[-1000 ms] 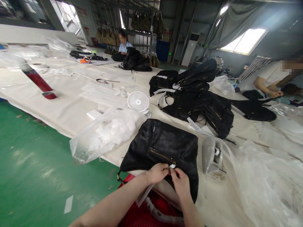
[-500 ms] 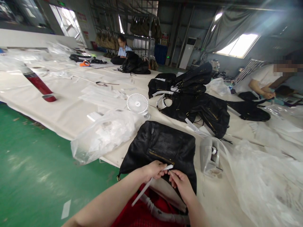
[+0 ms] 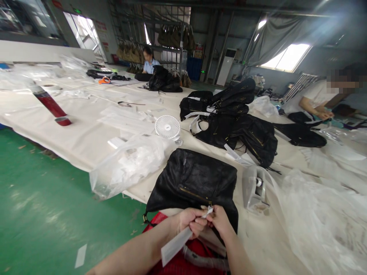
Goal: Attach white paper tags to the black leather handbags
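A black leather handbag lies at the table's near edge with its gold zipper towards me. Just below the zipper, my left hand is closed round a white wrapping strip, whose wide tail hangs down to the left. My right hand pinches at the strip's upper end, its fingertips meeting those of the left. What else lies between the fingertips is hidden. Below my hands, a bag strap wrapped in clear film curves across red cloth.
A tape dispenser stands right of the bag, beside a heap of clear plastic. To the left are a plastic bag and a white fan. More black bags lie beyond. A co-worker sits at right.
Both hands have come slightly down, away from the zipper. The strip's tail has turned to show its wide side. My right fingers have closed in on its upper end.
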The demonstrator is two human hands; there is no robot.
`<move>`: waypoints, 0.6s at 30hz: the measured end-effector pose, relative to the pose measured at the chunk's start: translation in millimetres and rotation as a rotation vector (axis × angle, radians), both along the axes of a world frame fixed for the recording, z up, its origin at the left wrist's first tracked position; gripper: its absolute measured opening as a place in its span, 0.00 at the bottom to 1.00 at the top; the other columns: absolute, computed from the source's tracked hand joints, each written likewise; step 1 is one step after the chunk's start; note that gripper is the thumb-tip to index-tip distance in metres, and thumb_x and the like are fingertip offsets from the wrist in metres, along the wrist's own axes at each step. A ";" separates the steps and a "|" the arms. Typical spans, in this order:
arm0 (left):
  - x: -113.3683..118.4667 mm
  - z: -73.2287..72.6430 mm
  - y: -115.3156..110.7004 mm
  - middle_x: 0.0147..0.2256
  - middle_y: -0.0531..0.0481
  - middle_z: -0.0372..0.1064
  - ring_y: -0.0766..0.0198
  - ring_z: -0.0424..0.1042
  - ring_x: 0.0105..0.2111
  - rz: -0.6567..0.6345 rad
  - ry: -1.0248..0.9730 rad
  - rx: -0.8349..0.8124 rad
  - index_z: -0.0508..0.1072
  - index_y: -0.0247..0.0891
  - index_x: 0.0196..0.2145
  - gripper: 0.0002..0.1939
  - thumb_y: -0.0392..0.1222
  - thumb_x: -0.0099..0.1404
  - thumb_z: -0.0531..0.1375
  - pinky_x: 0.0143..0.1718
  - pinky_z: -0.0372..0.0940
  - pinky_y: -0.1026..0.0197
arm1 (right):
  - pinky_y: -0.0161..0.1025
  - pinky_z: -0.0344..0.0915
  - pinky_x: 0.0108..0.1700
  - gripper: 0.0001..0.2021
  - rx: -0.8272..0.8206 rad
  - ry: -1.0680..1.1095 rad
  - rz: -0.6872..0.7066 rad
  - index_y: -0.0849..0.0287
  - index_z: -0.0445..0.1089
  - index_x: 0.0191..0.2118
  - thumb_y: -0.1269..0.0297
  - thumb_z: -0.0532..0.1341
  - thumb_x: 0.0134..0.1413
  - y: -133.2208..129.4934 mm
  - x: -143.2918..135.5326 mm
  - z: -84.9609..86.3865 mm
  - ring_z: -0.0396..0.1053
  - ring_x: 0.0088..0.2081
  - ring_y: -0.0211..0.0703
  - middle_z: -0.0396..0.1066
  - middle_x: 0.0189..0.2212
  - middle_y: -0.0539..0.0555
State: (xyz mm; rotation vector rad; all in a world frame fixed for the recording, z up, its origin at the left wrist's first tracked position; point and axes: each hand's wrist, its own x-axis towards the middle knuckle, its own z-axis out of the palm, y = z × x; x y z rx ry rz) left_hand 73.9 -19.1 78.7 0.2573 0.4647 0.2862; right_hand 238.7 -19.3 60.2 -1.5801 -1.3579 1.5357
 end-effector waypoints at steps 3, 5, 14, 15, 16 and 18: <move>5.9 -3.5 -2.3 0.15 0.63 0.44 0.75 0.35 0.14 0.127 0.262 0.242 0.70 0.34 0.28 0.10 0.44 0.62 0.59 0.14 0.34 0.68 | 0.34 0.51 0.19 0.09 0.003 -0.014 0.000 0.58 0.68 0.19 0.61 0.61 0.43 2.0 -0.6 0.9 0.58 0.15 0.36 0.64 0.13 0.48; 6.3 -1.1 -4.2 0.16 0.60 0.51 0.73 0.43 0.14 0.233 0.525 0.546 0.71 0.35 0.28 0.16 0.48 0.66 0.54 0.16 0.42 0.67 | 0.34 0.53 0.19 0.12 -0.004 -0.010 0.008 0.59 0.69 0.22 0.57 0.59 0.48 -0.4 1.5 3.9 0.61 0.16 0.36 0.68 0.16 0.50; 4.5 35.9 -17.4 0.38 0.42 0.73 0.53 0.74 0.37 -0.282 1.387 1.786 0.71 0.34 0.42 0.13 0.34 0.66 0.48 0.37 0.67 0.55 | 0.32 0.54 0.16 0.31 -0.227 0.020 -0.148 0.62 0.72 0.25 0.35 0.51 0.52 -14.7 8.3 37.8 0.65 0.16 0.37 0.72 0.19 0.57; 6.5 37.2 -18.6 0.39 0.41 0.72 0.52 0.74 0.38 -0.343 1.402 1.814 0.70 0.34 0.43 0.13 0.33 0.65 0.49 0.36 0.68 0.55 | 0.32 0.54 0.16 0.35 -0.258 0.046 -0.146 0.63 0.72 0.25 0.32 0.49 0.52 -14.9 5.8 42.2 0.65 0.16 0.37 0.72 0.19 0.58; 8.4 37.4 -19.5 0.39 0.40 0.72 0.51 0.74 0.38 -0.383 1.422 1.829 0.70 0.33 0.44 0.13 0.32 0.64 0.50 0.36 0.69 0.54 | 0.32 0.54 0.16 0.36 -0.277 0.065 -0.142 0.63 0.72 0.24 0.30 0.48 0.51 -15.1 3.2 46.1 0.65 0.16 0.37 0.72 0.19 0.58; 11.2 35.5 -20.8 0.40 0.39 0.71 0.50 0.74 0.37 -0.413 1.465 1.834 0.68 0.32 0.45 0.13 0.32 0.65 0.50 0.34 0.70 0.52 | 0.31 0.52 0.16 0.34 -0.261 0.083 -0.140 0.63 0.71 0.24 0.30 0.54 0.45 -16.2 -1.1 51.9 0.64 0.15 0.36 0.72 0.18 0.57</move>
